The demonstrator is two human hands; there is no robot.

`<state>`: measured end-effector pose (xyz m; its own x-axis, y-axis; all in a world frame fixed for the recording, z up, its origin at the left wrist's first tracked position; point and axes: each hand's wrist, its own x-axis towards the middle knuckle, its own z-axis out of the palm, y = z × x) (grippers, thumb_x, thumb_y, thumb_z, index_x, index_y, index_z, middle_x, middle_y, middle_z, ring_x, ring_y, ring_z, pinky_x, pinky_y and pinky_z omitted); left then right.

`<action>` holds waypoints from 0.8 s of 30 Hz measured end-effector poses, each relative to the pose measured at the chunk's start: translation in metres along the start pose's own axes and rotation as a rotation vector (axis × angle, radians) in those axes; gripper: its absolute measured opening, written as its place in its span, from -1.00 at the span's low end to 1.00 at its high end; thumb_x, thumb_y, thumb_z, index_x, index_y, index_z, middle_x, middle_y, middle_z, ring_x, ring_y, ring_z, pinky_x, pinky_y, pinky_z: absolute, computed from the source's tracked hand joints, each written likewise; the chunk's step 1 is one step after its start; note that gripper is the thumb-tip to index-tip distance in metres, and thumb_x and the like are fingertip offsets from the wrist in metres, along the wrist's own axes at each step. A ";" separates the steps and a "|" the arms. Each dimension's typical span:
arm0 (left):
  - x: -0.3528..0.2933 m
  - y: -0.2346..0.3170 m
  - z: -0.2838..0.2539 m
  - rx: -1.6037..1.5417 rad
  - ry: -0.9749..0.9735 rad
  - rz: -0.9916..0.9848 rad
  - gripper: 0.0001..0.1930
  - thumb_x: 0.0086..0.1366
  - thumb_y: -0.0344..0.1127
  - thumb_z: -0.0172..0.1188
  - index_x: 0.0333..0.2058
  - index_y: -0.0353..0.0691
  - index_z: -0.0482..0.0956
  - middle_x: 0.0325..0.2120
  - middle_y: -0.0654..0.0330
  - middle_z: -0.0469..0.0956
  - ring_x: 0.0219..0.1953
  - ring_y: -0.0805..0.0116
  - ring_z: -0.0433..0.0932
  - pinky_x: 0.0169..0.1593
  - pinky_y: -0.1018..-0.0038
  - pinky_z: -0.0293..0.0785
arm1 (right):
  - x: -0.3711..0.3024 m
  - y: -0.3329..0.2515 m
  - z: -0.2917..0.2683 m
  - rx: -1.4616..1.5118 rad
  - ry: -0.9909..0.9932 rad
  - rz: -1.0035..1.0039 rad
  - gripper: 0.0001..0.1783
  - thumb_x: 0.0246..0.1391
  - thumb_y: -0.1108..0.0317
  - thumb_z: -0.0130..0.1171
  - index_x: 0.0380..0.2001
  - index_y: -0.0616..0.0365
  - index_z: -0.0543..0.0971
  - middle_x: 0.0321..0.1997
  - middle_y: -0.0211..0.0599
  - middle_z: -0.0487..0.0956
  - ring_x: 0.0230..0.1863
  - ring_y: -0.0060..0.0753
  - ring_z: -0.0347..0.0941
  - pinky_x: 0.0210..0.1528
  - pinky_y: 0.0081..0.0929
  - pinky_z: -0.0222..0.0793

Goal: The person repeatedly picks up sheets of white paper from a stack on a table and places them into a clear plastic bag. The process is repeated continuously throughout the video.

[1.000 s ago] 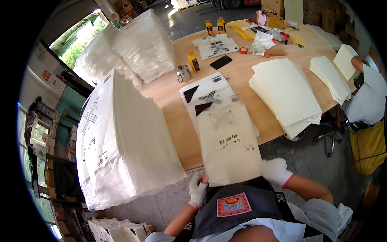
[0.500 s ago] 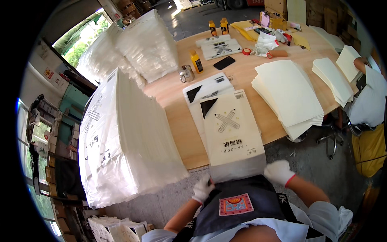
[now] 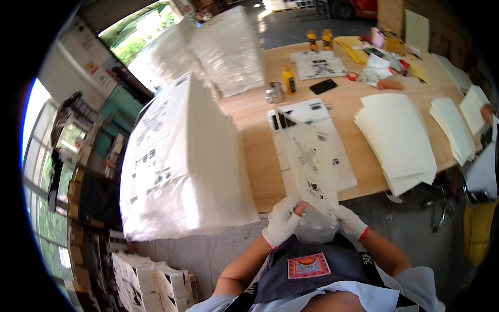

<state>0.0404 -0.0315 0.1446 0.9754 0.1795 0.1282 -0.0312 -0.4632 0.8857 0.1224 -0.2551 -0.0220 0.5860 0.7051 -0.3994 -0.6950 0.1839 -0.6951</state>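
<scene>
Filled printed sleeve (image 3: 312, 174) tilts over the desk's (image 3: 265, 171) near edge, clear end (image 3: 318, 231) not yet flat; the left hand (image 3: 282, 223) clamps fingers on it, the right hand's (image 3: 351, 222), blurred, seem clamped alongside. Bare sheets (image 3: 399, 143) wait rightward.

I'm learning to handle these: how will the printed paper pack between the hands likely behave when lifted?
The paper pack is probably fairly stiff, its long edges looking nearly straight. Its clear plastic end likely flops, being loose and crumpled between the left hand and right hand. That shiny plastic may slide on smooth surfaces.
</scene>
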 end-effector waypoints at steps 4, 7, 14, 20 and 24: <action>-0.029 0.106 -0.088 0.372 0.102 0.315 -0.91 0.12 -0.38 0.22 -0.42 -0.19 0.48 -0.53 0.04 0.44 -0.53 0.06 0.47 -0.45 0.29 0.39 | 0.047 -0.035 0.069 0.051 -0.334 -0.060 -0.34 0.16 0.19 0.07 0.26 0.22 0.18 0.30 -0.19 0.24 0.28 -0.39 0.18 0.27 -0.35 0.14; -0.072 0.117 -0.159 0.534 0.682 0.334 -0.78 0.19 -0.38 0.12 -0.18 -0.23 0.41 -0.36 0.13 0.49 -0.37 0.25 0.51 -0.33 0.40 0.47 | 0.070 -0.112 0.167 -0.244 -0.385 -0.108 -0.50 0.19 0.17 0.04 0.11 0.22 0.36 0.10 -0.28 0.44 0.10 -0.52 0.34 0.07 -0.44 0.32; -0.072 0.059 -0.331 0.059 1.180 0.147 -0.85 0.33 -0.41 -0.07 -0.31 -0.33 0.47 -0.39 0.38 0.43 -0.45 0.62 0.28 -0.38 0.67 0.19 | 0.101 -0.188 0.344 -0.731 -0.567 -0.379 -0.58 0.12 0.01 0.12 -0.47 0.22 0.54 -0.59 -0.33 0.54 -0.62 -0.60 0.41 -0.56 -0.60 0.31; -0.133 -0.108 -0.258 0.049 1.372 0.104 -0.32 0.42 0.03 -0.27 0.30 -0.35 -0.13 0.32 -0.04 -0.04 0.34 0.13 -0.01 0.35 0.29 -0.06 | 0.072 -0.179 0.313 -0.710 -0.636 -0.349 -0.50 0.12 -0.09 0.09 -0.47 0.19 0.56 -0.55 -0.35 0.56 -0.54 -0.61 0.45 -0.50 -0.63 0.34; -0.120 -0.206 -0.095 -0.285 1.186 -0.085 -0.67 0.33 -0.19 -0.03 -0.06 -0.29 0.36 -0.23 0.16 0.39 -0.21 0.38 0.34 -0.15 0.42 0.27 | 0.071 -0.103 0.205 -0.642 -0.581 -0.090 -0.61 0.26 0.06 -0.08 -0.30 0.19 0.51 -0.51 -0.33 0.56 -0.54 -0.56 0.47 -0.46 -0.62 0.40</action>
<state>-0.0914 0.1253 -0.0110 0.1777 0.9489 0.2607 -0.1697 -0.2314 0.9580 0.1498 -0.0837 0.1440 0.2006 0.9764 -0.0802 -0.1843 -0.0428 -0.9819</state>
